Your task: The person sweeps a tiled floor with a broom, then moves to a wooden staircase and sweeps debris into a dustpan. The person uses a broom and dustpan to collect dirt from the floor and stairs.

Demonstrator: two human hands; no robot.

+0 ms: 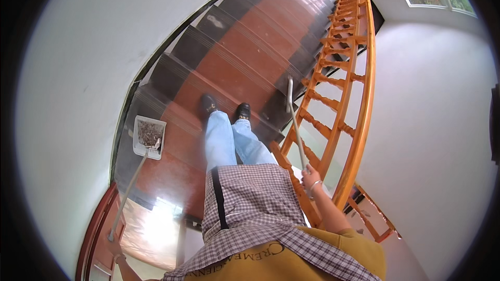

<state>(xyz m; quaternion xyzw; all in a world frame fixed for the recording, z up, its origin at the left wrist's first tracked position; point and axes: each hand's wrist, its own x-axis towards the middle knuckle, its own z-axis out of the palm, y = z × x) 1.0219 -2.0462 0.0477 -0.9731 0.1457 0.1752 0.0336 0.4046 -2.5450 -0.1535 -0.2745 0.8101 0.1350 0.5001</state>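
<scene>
At the lower left, my left hand [114, 246] is closed on the end of a long dustpan handle [128, 195]. The white plastic dustpan [137, 134] at its far end rests on a dark stair edge near the wall and holds grey-brown debris with a pale scrap. On the right, my right hand [311, 177] grips a long pale stick [299, 136], beside the wooden banister. The stick's far end [290, 86] is a narrow head lying near the dark right side of a step; its exact kind cannot be told.
The red and black stairs [250, 50] run up the picture, with my black shoes [243, 111] on them. A wooden banister [369, 66] lines the right side, a white wall [78, 66] the left. A brown door [99, 234] stands at lower left.
</scene>
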